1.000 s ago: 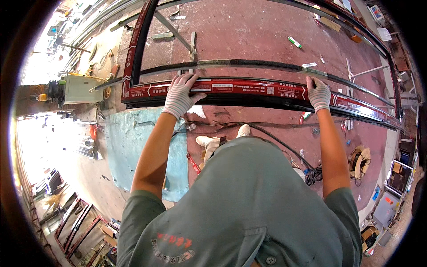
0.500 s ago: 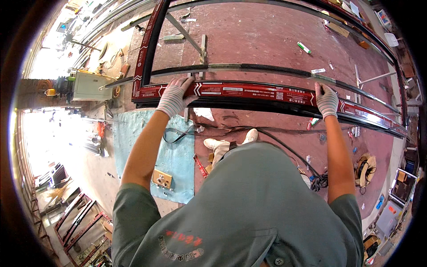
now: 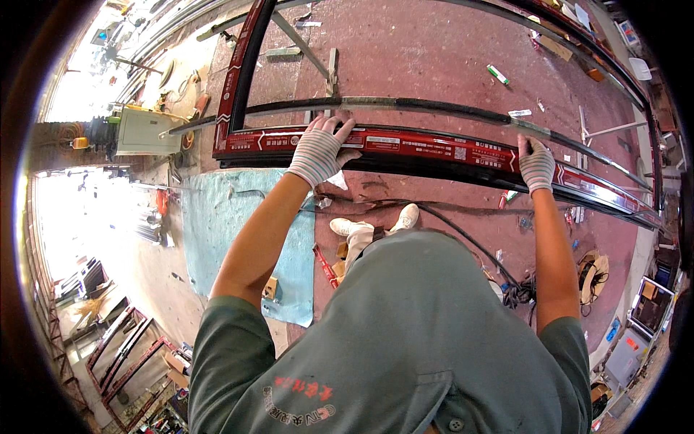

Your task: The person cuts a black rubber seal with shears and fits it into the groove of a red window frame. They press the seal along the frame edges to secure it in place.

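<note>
A large red-and-black window frame (image 3: 419,150) lies across in front of me, its near bar covered in printed red film with white chevrons. My left hand (image 3: 322,152), in a striped knit glove, rests across this bar near its left corner, fingers stretched over the far edge and thumb apart. Farther right, my right hand (image 3: 536,165) wears a matching glove, its fingers curled over the same bar. Dark metal support rails (image 3: 426,107) run beneath the frame. Part of each hand's grip underneath is hidden.
A teal mat (image 3: 217,224) lies on the floor at left, with a black cable (image 3: 463,235) near my shoes. A pale cabinet (image 3: 148,132) stands left of the frame. A straw hat (image 3: 593,278) lies at right; more frames (image 3: 123,354) are at lower left.
My left hand has slid to the right along the near bar, away from the corner. My right hand stays at about the same place on the bar.
</note>
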`<state>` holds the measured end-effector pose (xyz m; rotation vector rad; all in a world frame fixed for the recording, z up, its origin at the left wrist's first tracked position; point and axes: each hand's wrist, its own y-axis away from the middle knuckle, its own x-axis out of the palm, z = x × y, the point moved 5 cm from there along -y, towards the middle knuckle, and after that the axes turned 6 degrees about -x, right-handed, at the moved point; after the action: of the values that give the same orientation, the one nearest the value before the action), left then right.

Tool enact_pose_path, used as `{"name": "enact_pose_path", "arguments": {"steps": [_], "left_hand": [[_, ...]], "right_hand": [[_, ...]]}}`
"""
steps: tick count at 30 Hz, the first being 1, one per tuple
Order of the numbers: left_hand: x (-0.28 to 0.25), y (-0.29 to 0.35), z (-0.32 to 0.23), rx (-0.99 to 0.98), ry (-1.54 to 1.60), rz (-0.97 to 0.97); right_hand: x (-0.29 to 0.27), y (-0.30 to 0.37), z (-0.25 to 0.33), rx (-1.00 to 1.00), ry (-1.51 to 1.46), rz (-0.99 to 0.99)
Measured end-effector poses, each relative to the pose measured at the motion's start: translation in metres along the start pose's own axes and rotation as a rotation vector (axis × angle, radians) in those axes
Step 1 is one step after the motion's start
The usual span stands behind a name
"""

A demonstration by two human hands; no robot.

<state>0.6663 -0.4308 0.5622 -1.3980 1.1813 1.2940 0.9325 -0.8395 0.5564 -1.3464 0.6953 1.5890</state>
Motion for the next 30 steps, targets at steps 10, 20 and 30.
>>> {"name": "enact_pose_path", "arguments": {"steps": [10,20,30], "left_hand": [[-0.016,0.034,0.092,-0.097,0.024,-0.016],[-0.019,-0.026,-0.051,0.077,0.209,0.096],[-0.029,-0.011,-0.026,-0.018,0.193,0.064]], "right_hand": [[0.006,-0.001,-0.004,-0.035,-0.044,-0.068],[0.014,-0.003,-0.013,-0.071,-0.042,-0.037],[0.016,-0.002,-0.016,-0.065,-0.064,-0.01]]}}
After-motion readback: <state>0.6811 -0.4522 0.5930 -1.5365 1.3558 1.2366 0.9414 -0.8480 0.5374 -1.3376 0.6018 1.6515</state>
